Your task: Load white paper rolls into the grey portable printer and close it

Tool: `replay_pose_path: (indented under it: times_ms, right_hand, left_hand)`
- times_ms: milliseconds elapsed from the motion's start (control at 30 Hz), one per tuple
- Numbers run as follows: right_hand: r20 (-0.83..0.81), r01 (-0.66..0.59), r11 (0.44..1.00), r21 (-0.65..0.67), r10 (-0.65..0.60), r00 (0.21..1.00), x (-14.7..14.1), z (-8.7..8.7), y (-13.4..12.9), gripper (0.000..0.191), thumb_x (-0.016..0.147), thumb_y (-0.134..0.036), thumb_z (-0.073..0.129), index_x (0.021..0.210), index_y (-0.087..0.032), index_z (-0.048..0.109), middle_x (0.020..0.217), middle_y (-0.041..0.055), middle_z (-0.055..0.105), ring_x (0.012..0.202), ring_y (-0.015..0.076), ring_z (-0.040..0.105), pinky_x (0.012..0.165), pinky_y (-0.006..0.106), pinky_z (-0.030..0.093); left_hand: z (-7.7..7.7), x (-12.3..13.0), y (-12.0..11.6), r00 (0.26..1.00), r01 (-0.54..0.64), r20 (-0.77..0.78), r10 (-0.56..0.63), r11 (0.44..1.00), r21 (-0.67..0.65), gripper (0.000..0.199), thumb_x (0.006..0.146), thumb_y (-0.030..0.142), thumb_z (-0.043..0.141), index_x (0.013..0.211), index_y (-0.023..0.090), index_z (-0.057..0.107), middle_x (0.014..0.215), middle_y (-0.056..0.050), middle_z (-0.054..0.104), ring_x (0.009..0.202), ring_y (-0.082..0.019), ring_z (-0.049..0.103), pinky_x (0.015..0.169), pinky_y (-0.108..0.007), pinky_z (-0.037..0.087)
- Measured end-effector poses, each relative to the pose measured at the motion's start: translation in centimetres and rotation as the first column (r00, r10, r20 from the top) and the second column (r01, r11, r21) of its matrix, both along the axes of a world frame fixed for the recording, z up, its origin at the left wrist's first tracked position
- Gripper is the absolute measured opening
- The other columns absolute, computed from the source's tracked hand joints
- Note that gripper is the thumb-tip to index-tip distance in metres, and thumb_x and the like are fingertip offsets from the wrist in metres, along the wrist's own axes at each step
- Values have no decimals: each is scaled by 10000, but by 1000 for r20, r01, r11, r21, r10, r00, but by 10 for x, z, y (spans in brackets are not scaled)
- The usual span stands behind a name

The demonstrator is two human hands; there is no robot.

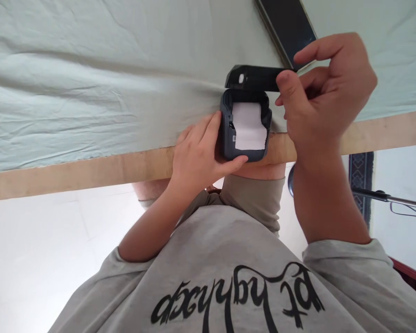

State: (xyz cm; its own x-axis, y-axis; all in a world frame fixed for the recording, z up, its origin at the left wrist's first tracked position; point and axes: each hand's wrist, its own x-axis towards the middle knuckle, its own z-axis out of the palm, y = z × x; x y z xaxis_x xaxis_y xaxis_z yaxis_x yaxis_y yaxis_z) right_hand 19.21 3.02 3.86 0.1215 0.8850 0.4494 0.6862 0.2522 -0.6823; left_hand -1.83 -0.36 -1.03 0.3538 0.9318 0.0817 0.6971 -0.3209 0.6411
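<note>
A small dark device (pixel 226 141) sits at the table's near edge, its compartment uncovered and a white paper roll (pixel 250 126) inside. My left hand (pixel 201 152) rests against the device's left side, thumb along its near edge and fingers wrapped round the side. Just beyond the compartment is a black cover piece (pixel 260 78) with a small white oval mark. Its right end is pinched by my right hand (pixel 322 88), thumb below and fingers behind. Whether the cover is still joined to the device cannot be made out.
A dark flat phone-like object (pixel 286 27) lies behind the right hand on the pale green cloth (pixel 125 69). The table's wooden edge (pixel 135 166) runs across in front of my body. A metal pole (pixel 402 200) stands at the lower right, beside a patterned rug.
</note>
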Motion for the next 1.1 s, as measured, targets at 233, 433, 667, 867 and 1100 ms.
replay_pose_path:
  times_ms: [233, 433, 667, 867, 1100]
  right_hand:
    - [348, -169, 955, -243, 249, 904, 13, -6, 16, 152, 900, -449, 718, 951, -308, 688, 900, -34, 764, 648, 143, 643, 696, 388, 568]
    - [512, -315, 793, -521, 586, 629, 29, -3, 50, 422, 811, -522, 806, 1187, -358, 704, 833, -33, 728, 678, 160, 613, 700, 354, 577]
    - [371, -350, 782, -516, 572, 731, 17, 34, 35, 389, 808, -471, 810, 1160, -371, 676, 975, -26, 738, 788, 178, 692, 861, 452, 652]
    - [-311, -175, 931, -319, 72, 948, 31, 10, -3, 449, 890, -609, 474, 1233, -353, 609, 1055, 43, 691, 733, 187, 653, 459, 335, 498]
    - [-486, -198, 945, -260, 48, 872, 65, -53, -18, 650, 796, -800, 468, 1284, -376, 538, 914, 95, 609, 705, 267, 605, 595, 467, 512]
  left_hand:
    - [0, 0, 0, 1000, 5, 25, -5, 1000, -15, 928, 830, 792, 680, 1533, 214, 500, 1556, -149, 588, 1426, -400, 568, 1198, -493, 439]
    - [1, 0, 0, 1000, 0, 5, 0, 1000, -23, 954, 823, 798, 689, 1527, 180, 511, 1551, -168, 587, 1435, -409, 561, 1188, -497, 454]
    - [0, 0, 0, 1000, -8, 13, 8, 1000, -14, 951, 817, 809, 689, 1531, 209, 503, 1559, -153, 584, 1438, -415, 558, 1195, -526, 453]
    - [0, 0, 0, 1000, -21, 8, 21, 999, -37, 958, 811, 850, 661, 1526, 232, 505, 1570, -143, 572, 1457, -414, 542, 1222, -527, 437]
    - [1, 0, 1, 1000, -14, 17, 15, 996, -86, 953, 810, 839, 675, 1543, 265, 472, 1582, -133, 552, 1482, -401, 508, 1252, -551, 404]
